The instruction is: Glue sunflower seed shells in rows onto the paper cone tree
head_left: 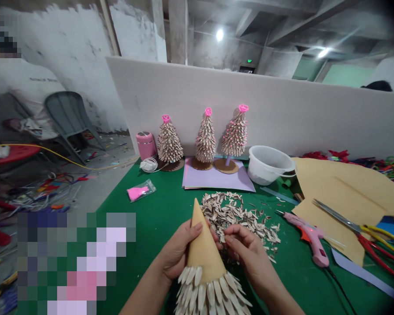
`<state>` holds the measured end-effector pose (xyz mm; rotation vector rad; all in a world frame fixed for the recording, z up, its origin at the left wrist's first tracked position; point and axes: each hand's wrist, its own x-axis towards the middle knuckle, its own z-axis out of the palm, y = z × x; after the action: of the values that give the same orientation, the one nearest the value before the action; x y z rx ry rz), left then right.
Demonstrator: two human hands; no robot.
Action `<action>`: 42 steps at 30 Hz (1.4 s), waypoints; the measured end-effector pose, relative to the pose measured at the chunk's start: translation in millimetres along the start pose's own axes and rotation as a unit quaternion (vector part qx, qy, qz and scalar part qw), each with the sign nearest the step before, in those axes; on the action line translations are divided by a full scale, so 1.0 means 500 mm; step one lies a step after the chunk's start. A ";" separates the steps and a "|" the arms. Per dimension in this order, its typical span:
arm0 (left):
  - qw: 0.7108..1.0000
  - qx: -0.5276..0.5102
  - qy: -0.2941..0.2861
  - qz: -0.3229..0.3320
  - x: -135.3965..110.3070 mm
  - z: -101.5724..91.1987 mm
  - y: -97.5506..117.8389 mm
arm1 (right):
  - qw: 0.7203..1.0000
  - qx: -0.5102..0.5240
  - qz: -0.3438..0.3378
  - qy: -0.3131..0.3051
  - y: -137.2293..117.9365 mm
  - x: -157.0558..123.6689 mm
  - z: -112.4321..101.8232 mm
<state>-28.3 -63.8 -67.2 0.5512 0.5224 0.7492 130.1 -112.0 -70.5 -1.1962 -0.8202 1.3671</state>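
My left hand (pixel 180 247) is wrapped round a tan paper cone (pixel 203 253), thumb lying on its front. Overlapping rows of pale seed shells (pixel 213 293) cover the cone's lower part, and its upper part is bare. To the right of the cone, my right hand (pixel 248 249) has its thumb and fingertips pressed together; whatever is in the pinch is too small to make out. Behind both hands a loose pile of striped sunflower seed shells (pixel 230 210) spreads over the green table (pixel 164 210).
Three shell-covered trees (pixel 170 142) with pink tops stand at the back, beside a white bucket (pixel 265 164). A pink glue gun (pixel 310 240) and scissors (pixel 354 225) lie at the right near tan paper (pixel 344 188). A pink packet (pixel 141 191) lies left. Someone sits beyond a chair (pixel 70 113).
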 end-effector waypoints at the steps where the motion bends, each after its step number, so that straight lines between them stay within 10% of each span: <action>1: 1.000 0.001 -0.002 0.002 0.000 0.000 0.000 | 1.000 -0.006 -0.007 -0.002 0.000 -0.001 0.002; 32: 1.000 -0.010 -0.001 0.008 0.000 -0.002 0.002 | 0.989 -0.124 -0.067 -0.035 0.017 -0.016 0.008; 42: 1.000 0.025 0.007 0.010 0.001 -0.001 0.005 | 0.928 -0.264 -0.261 -0.004 -0.018 -0.037 -0.024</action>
<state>-29.4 -61.7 -66.1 0.5978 0.5509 0.7622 142.4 -130.3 -61.4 -1.2431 -1.4544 0.7280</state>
